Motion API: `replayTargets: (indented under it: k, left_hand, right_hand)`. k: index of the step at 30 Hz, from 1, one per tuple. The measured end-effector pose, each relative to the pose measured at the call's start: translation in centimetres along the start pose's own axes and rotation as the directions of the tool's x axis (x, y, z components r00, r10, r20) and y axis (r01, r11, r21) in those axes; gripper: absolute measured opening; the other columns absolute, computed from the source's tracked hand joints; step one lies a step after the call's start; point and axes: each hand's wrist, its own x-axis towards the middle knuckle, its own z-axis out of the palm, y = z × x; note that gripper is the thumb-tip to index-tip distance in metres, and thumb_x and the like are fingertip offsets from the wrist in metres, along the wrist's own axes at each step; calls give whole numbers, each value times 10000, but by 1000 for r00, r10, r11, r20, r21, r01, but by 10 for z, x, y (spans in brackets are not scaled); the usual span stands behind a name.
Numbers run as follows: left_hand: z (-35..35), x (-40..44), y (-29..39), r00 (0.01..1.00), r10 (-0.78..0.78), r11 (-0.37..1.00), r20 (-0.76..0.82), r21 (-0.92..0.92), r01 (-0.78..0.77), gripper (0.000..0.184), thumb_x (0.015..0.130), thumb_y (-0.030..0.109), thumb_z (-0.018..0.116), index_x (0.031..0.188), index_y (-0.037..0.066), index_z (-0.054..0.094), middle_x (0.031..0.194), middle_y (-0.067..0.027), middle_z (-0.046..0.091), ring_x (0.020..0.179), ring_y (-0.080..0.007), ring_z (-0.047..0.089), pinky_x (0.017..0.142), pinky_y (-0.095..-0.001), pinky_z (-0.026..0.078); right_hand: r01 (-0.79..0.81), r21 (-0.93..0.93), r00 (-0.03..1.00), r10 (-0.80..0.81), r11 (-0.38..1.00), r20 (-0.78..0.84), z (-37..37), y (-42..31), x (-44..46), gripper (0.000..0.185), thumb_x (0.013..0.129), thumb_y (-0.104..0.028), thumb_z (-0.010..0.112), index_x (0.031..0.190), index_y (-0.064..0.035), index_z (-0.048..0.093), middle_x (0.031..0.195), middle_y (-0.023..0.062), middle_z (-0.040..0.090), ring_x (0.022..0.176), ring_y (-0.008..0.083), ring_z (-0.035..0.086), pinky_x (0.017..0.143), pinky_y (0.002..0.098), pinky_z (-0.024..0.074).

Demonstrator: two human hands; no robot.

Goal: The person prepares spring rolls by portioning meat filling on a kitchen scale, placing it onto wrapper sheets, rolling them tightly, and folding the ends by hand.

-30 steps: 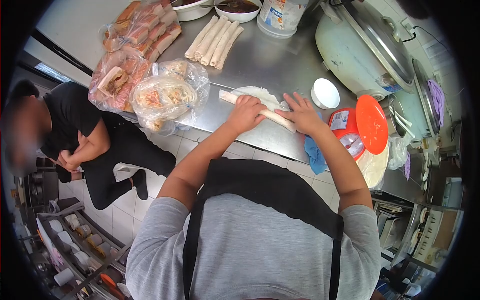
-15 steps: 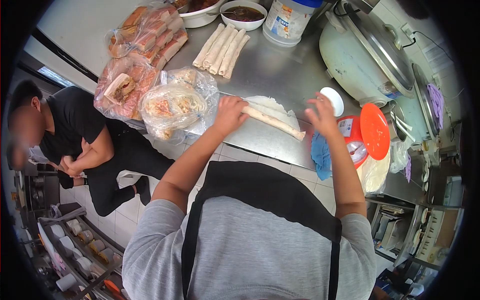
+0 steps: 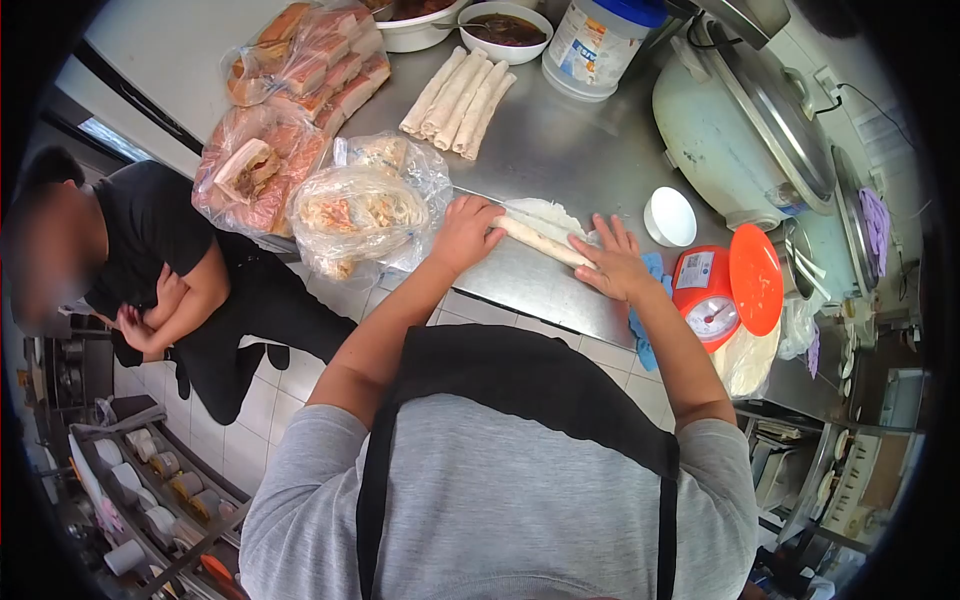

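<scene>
A long, pale flour-wrap roll (image 3: 538, 238) lies on the steel counter, with a loose flap of thin wrapper (image 3: 548, 211) spread flat behind it. My left hand (image 3: 466, 232) has its fingers and thumb closed around the roll's left end. Over the right end rests my right hand (image 3: 612, 262), fingers spread and stretched out, touching the roll. Several finished rolls (image 3: 458, 102) lie side by side farther back. Left of my left hand sits a clear plastic bag of shredded filling (image 3: 352, 212).
Bagged meat slabs (image 3: 262, 170) are stacked at the left. A white bowl (image 3: 670, 217), a red scale (image 3: 705, 300) and a blue cloth (image 3: 643, 335) stand at the right. Behind are a dark sauce bowl (image 3: 506, 30), a tub (image 3: 592, 50) and a large cooker (image 3: 715, 130). A seated person (image 3: 170, 260) is at left.
My right hand has come down and left from above the counter onto the roll's right end. My left hand stays at the left end. The camera view has shifted slightly.
</scene>
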Motion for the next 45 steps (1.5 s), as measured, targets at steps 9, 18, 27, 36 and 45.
replayTargets:
  k: [9, 18, 27, 36, 45]
  left_hand:
    - [-1, 0, 0, 1000, 2, 1000, 26, 14, -2, 296, 686, 165, 683, 965, 102, 606, 961, -65, 534, 965, -263, 476, 856, -383, 361]
    - [0, -3, 1, 1000, 0, 1000, -17, -4, 0, 297, 685, 171, 689, 963, 101, 612, 965, -80, 516, 963, -270, 465, 843, -376, 373]
    - [-1, 0, 1, 1000, -28, 1000, -14, -5, 28, 336, 692, 187, 682, 993, 73, 584, 961, -105, 508, 945, -290, 458, 841, -384, 373]
    - [-1, -1, 0, 999, -32, 999, -25, -5, 32, 287, 686, 208, 679, 901, 61, 558, 939, -104, 505, 930, -297, 462, 822, -392, 377]
    - [0, -1, 0, 997, -29, 999, -72, -25, 27, 277, 668, 201, 696, 871, 62, 566, 914, -92, 492, 904, -292, 455, 803, -381, 386]
  right_hand:
    - [-55, 44, 991, 60, 997, -118, -3, -27, 40, 690, 779, -667, 385, 1351, -284, 337, 1449, 172, 135, 1333, 391, 61, 1047, 539, 79]
    - [-381, 127, 768, 390, 916, -507, -20, 47, 7, 555, 804, -525, 478, 1197, -138, 532, 1361, 200, 312, 1266, 389, 248, 1009, 530, 194]
    - [-27, 407, 603, 340, 913, -722, -1, 65, 13, 343, 831, -380, 520, 946, -71, 616, 1215, 201, 469, 1164, 367, 382, 963, 464, 299]
    - [125, 93, 981, -109, 988, -161, -9, -46, 57, 627, 820, -576, 406, 1311, -187, 406, 1434, 188, 164, 1326, 394, 80, 1053, 506, 94]
    - [198, 38, 980, -196, 980, -39, -17, -60, 73, 715, 766, -675, 399, 1349, -263, 351, 1458, 181, 89, 1338, 396, 15, 1055, 525, 54]
